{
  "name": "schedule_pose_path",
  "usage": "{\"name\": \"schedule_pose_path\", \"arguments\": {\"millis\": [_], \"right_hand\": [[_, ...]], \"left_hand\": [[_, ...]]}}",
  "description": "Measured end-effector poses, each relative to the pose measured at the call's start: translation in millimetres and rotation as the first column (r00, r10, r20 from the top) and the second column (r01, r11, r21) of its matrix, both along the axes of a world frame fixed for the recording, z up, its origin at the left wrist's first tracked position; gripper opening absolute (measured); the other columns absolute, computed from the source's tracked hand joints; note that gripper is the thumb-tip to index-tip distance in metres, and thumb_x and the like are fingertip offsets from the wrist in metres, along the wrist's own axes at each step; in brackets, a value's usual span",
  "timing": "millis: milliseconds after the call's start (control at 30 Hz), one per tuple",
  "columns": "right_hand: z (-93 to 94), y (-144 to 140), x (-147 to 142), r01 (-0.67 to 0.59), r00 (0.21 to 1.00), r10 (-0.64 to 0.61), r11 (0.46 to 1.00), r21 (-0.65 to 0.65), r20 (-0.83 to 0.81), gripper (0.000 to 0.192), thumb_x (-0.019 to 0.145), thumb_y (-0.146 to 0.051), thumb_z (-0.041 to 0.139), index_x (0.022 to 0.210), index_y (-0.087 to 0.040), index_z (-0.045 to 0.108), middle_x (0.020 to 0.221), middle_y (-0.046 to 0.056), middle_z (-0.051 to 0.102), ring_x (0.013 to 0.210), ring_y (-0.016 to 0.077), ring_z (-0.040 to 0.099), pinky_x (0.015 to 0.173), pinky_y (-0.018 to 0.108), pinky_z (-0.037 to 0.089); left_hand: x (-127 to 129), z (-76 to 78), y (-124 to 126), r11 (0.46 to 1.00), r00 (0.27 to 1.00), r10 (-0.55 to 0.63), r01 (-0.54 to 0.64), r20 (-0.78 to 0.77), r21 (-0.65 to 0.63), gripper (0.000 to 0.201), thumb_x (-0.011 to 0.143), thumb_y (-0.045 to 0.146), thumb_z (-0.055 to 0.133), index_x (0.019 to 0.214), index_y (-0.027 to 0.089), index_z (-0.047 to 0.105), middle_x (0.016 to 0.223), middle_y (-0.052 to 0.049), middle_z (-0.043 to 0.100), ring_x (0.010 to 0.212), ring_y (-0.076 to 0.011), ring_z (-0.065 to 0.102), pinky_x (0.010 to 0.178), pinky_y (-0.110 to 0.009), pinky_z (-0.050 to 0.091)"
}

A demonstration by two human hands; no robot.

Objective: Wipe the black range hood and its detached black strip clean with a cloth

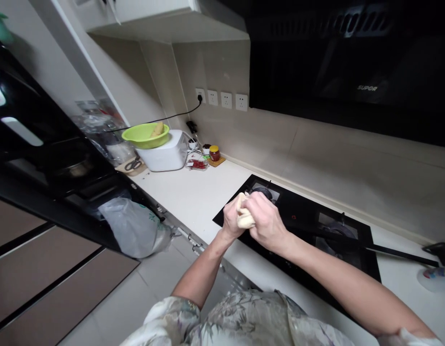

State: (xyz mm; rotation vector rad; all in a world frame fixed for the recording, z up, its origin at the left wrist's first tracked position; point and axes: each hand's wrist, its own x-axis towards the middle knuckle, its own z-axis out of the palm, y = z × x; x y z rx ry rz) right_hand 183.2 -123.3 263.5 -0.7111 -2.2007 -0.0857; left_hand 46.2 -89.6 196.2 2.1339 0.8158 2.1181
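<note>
cloth [246,221] is bunched between left fingers [232,213] and right fingers [255,205].

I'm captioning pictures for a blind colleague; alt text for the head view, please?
A person's left hand and right hand together grip a bunched pale piece, perhaps cloth, near a black hob. Farther left on the white counter, a green bowl sits on a white box.

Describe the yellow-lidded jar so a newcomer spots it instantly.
On the counter, find the white box topped by a green bowl. Right of it, near the wall, a jar stands on a brown mat. Its yellow lid separates it from the flat red packet alongside.
</note>
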Motion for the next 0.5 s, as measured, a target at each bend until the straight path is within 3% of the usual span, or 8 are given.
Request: {"name": "schedule_pose_path", "arguments": {"millis": [100,300,500], "right_hand": [[3.1,0,-6,0.000,1.000,0.000,1.000,-0.007,-0.018,0.017,0.082,-0.007,0.042,0.088,-0.020,0.050,0.083,0.005,0.049,0.078,0.0196,0.044,0.071,0.030,0.039],[-9.7,-5,22,0.024,0.996,-0.043,0.975,-0.221,-0.083,0.023,0.079,-0.004,0.045,0.094,-0.021,0.054,0.088,0.004,0.054,0.081,0.0177,0.050,0.074,0.028,0.042],[-0.5,2,3,0.044,0.992,-0.080,0.940,-0.337,-0.093,0.017,0.075,-0.008,0.049,0.087,-0.020,0.052,0.088,0.004,0.054,0.077,0.0160,0.050,0.068,0.026,0.040]], "left_hand": [[0,1.8,0,0.999,1.000,0.012,-0.012,-0.006,0.039,0.026,0.091,0.017,0.059,0.074,0.021,0.039,0.065,0.005,0.038,0.053,-0.0103,0.036,0.049,-0.025,0.031],[0,-4.2,-2,0.996,0.997,-0.075,0.074,-0.018,-0.058,0.020,0.089,0.007,0.054,0.078,0.021,0.046,0.071,0.001,0.050,0.062,-0.0128,0.047,0.057,-0.025,0.038],[-1,-0.7,-2,0.999,0.999,0.029,-0.030,-0.043,-0.022,0.022,0.090,0.014,0.060,0.080,0.022,0.043,0.069,0.003,0.042,0.056,-0.0117,0.039,0.052,-0.025,0.032]]}}
